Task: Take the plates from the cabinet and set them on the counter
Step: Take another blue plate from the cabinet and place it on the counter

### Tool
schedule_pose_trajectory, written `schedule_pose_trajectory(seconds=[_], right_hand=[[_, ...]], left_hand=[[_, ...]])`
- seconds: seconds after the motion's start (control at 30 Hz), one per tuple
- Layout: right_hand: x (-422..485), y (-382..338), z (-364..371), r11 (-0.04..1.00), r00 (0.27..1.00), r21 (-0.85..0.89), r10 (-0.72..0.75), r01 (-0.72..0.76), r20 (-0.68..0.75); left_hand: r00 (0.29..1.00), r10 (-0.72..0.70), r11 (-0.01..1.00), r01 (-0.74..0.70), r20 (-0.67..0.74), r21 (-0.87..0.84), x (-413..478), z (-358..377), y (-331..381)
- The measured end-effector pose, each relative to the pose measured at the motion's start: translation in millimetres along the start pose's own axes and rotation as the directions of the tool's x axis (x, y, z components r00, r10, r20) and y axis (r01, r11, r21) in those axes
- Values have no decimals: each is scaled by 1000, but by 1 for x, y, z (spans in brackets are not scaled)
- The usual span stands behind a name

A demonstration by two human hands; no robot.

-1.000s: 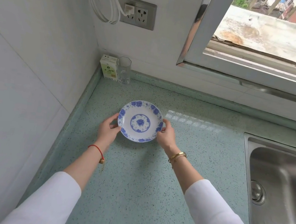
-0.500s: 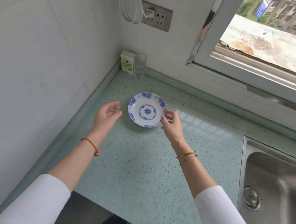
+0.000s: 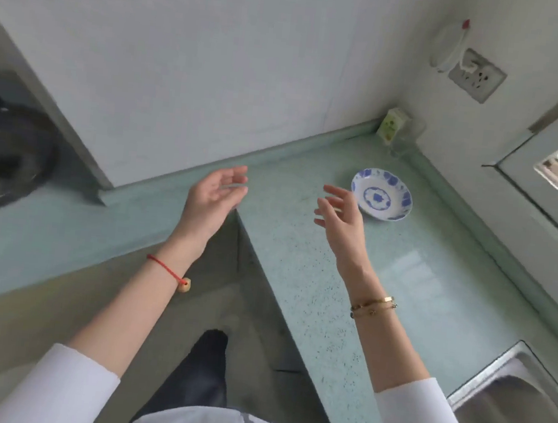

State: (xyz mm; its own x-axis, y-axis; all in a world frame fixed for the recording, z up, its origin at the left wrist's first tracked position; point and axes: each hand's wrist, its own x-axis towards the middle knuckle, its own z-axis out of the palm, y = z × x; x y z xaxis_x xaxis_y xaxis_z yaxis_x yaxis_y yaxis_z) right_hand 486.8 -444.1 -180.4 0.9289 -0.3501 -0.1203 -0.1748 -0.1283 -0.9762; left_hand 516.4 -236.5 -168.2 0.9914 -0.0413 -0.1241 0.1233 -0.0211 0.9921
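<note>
Nearest you: both hands are raised over the inner corner of the L-shaped counter. Your left hand is loosely open, fingers curled, holding nothing. Your right hand is likewise open with fingers spread, empty, and just short of the plate, not touching it.

Beyond the right hand: one plate sits flat on the counter, near the back corner, well clear of the edge. It is small, shallow and round, white with a blue floral rim and a blue medallion at the centre.

Handling judgement: glazed ceramic, so stiff, fairly light, smooth enough to slip, and liable to chip or break if knocked. Take hold at opposite points of the rim, one hand each side, and set it down level.

Farthest back: a small green carton and a clear glass stand in the corner. No cabinet shows here.
</note>
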Motion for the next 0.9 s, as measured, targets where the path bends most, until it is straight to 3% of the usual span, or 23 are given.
schedule_pose_trajectory(seconds=[0.2, 0.37, 0.6, 0.67, 0.9], right_hand=[[-83, -9, 67, 999, 949, 4, -53, 54, 311], [-158, -10, 136, 996, 802, 1, -76, 94, 592], [-282, -22, 234, 984, 534, 4, -101, 180, 840], [-335, -24, 270, 979, 425, 11, -100, 205, 900], [-515, -14, 376, 976, 145, 38, -70, 212, 987]], left_hand=[[946, 10, 999, -24, -323, -40, -133, -91, -11], [812, -21, 997, -28, -584, -75, -247, -154, -24], [519, -71, 984, -102, -852, -144, -390, -230, -50], [402, -92, 979, -133, -911, -157, -442, -259, -56], [89, -135, 978, -149, -987, -148, -603, -352, -67]])
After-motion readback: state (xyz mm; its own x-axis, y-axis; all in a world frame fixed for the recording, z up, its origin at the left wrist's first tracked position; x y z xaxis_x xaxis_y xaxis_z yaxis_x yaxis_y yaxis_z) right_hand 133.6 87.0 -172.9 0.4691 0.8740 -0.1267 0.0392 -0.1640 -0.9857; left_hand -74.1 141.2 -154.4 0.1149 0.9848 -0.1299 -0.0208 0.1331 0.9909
